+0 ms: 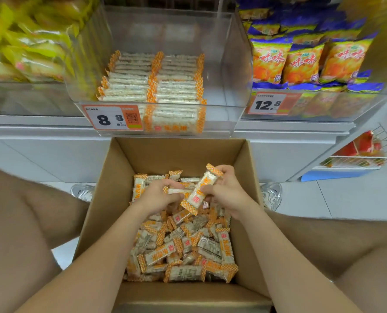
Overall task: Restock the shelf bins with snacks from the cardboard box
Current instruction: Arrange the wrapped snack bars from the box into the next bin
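Observation:
An open cardboard box (pixel 111 199) sits on the floor between my knees, holding several white snack bars with orange checked ends (pixel 183 251). Inside the box, my left hand (pixel 156 195) grips a snack bar lying sideways (pixel 176 191). My right hand (pixel 226 190) holds another bar (pixel 201 188) tilted upward, its orange end poking above my fingers. Above the box, a clear shelf bin (pixel 231 75) holds two neat rows of the same bars (pixel 152 80), stacked at its left and middle.
The left bin holds yellow-green packets (pixel 30 41). The right bin holds orange and blue chip bags (pixel 305 59). Price tags read 8.8 (pixel 111 118) and 12.8 (pixel 267 105). A wire basket with red packs (pixel 364 147) hangs at right. My shoes (pixel 270 195) flank the box.

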`<state>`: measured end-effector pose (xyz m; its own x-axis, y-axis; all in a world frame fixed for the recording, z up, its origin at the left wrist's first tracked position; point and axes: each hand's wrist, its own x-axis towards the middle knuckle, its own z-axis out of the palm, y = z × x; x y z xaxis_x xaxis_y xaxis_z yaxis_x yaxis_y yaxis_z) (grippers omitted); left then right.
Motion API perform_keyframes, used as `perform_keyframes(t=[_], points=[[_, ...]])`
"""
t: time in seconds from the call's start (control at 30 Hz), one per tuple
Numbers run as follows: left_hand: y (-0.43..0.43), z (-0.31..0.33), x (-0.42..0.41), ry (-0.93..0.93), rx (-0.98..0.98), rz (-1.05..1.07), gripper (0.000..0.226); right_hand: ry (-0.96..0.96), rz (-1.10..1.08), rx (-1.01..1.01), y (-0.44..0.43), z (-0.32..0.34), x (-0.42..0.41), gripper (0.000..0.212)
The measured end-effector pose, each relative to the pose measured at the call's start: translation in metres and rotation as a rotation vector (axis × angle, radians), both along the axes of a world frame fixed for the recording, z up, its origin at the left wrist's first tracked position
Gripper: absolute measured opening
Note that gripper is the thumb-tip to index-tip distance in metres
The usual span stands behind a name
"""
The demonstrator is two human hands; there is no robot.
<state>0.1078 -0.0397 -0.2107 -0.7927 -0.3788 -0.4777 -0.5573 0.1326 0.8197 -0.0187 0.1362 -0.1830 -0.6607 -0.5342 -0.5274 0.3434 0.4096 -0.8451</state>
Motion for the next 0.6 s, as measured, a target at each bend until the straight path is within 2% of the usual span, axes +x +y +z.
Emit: perform_keyframes(t=[0.07,0.17,0.23,0.27,0.33,0.43,0.6], points=[[-0.004,0.026,-0.003,-0.022,0.103,-0.028,0.018,0.098,-0.006,-0.043,0.002,0.022,0.001,0.074],[-0.007,0.066,-0.006,0.020,0.276,-0.004,0.030,0.208,-0.058,-0.118,0.001,0.048,0.006,0.048],[-0.005,0.089,-0.002,0.089,0.359,0.028,0.024,0.323,-0.072,-0.080,0.001,0.058,0.010,0.036],[-0.003,0.098,0.001,0.112,0.338,0.030,0.025,0.399,-0.048,-0.041,0.002,0.063,0.012,0.035],[-0.003,0.108,0.009,0.147,0.134,-0.026,0.034,0.502,0.006,0.014,0.006,0.075,0.016,0.034],[0.000,0.132,0.015,0.193,-0.091,-0.119,0.042,0.465,0.018,-0.017,0.013,0.097,0.026,0.032],[-0.007,0.185,0.015,0.317,-0.148,-0.224,0.046,0.501,0.057,-0.073,0.024,0.138,0.033,0.031]])
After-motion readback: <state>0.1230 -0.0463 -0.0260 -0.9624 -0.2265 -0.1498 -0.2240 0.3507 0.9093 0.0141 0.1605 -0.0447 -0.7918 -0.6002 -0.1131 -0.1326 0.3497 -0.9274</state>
